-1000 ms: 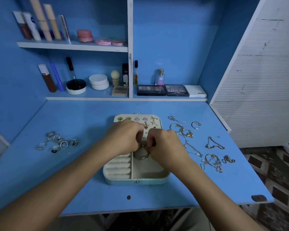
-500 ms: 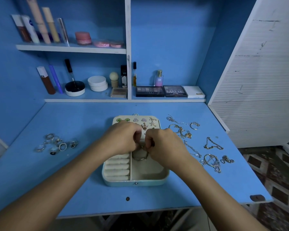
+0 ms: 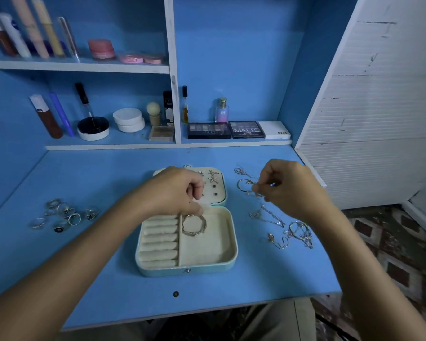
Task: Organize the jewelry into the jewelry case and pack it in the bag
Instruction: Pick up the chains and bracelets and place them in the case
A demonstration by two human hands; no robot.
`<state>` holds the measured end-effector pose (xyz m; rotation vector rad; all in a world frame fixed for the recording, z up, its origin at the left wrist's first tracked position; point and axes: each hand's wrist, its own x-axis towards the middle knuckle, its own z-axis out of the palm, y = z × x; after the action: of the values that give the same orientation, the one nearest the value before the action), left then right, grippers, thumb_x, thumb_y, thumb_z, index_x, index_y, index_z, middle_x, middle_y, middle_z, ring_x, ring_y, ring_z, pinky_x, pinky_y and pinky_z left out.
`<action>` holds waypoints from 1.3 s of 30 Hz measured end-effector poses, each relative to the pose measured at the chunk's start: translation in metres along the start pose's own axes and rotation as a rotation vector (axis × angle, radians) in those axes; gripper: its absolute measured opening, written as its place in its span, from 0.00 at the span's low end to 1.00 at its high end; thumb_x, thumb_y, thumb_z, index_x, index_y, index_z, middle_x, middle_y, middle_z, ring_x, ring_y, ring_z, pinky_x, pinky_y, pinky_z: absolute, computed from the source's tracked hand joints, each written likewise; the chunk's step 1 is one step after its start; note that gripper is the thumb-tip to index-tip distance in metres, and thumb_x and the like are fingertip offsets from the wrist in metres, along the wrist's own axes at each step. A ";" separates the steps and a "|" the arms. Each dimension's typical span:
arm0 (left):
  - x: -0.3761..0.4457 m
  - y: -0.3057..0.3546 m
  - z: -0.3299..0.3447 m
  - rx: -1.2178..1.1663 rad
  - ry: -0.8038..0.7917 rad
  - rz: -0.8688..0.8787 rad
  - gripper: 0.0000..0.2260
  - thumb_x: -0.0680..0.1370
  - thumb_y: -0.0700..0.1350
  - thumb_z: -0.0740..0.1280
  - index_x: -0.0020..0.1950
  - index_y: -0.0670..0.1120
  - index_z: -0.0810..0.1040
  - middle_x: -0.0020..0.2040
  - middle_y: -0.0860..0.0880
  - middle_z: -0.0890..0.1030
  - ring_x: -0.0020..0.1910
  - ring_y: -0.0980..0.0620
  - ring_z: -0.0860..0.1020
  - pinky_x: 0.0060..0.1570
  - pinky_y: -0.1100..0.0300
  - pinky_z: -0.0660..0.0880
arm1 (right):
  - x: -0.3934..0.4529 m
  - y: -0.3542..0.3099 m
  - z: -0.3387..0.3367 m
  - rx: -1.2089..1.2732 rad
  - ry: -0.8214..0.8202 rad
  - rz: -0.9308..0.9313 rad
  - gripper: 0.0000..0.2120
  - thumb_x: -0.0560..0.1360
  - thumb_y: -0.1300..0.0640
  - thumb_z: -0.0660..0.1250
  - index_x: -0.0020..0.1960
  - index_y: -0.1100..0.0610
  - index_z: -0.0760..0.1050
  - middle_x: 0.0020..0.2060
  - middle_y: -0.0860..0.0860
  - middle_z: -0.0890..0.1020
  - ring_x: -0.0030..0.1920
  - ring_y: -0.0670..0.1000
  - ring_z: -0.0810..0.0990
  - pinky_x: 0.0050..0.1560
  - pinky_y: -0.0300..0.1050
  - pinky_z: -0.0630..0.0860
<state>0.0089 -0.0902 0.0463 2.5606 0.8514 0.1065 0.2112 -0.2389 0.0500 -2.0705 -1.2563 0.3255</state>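
Rings lay in a loose pile at far left on the desk. L hand hovered over the open jewelry case, fingers curled, thumb touching a gold bracelet in the rt compartment. R hand pinched a thin chain beside the case; more chains lay nearby.

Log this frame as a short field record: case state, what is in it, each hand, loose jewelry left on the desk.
case: jewelry case open on the blue desk, lid flat behind
in case: gold bangle in the open compartment; earrings on the lid panel; ring rolls look bare
left hand: left hand over the case's hinge, fingertips at the bangle
right hand: right hand pinching a piece from the chains right of the case
loose: rings at left; more chains at right
bag: not in view
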 end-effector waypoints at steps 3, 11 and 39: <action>0.011 0.007 -0.002 -0.051 0.022 0.011 0.11 0.67 0.51 0.79 0.36 0.52 0.76 0.32 0.57 0.76 0.30 0.62 0.73 0.36 0.63 0.70 | -0.001 0.019 -0.016 -0.066 -0.046 0.055 0.08 0.72 0.55 0.77 0.39 0.48 0.78 0.39 0.43 0.84 0.33 0.43 0.81 0.34 0.34 0.75; 0.049 0.037 0.003 -0.098 -0.001 0.095 0.09 0.71 0.51 0.77 0.39 0.51 0.79 0.34 0.56 0.79 0.29 0.64 0.74 0.31 0.69 0.69 | -0.015 0.049 -0.038 -0.258 -0.183 0.155 0.05 0.74 0.57 0.73 0.47 0.48 0.83 0.41 0.44 0.83 0.27 0.36 0.76 0.25 0.28 0.69; 0.113 0.059 0.046 0.104 -0.058 -0.076 0.20 0.68 0.58 0.77 0.55 0.52 0.81 0.56 0.50 0.79 0.54 0.50 0.77 0.56 0.52 0.77 | -0.022 0.053 -0.032 -0.530 -0.453 0.226 0.02 0.79 0.58 0.63 0.48 0.54 0.75 0.45 0.49 0.76 0.41 0.50 0.73 0.37 0.42 0.70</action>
<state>0.1425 -0.0837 0.0234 2.6091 0.9543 -0.0364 0.2537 -0.2868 0.0353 -2.7080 -1.4874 0.6497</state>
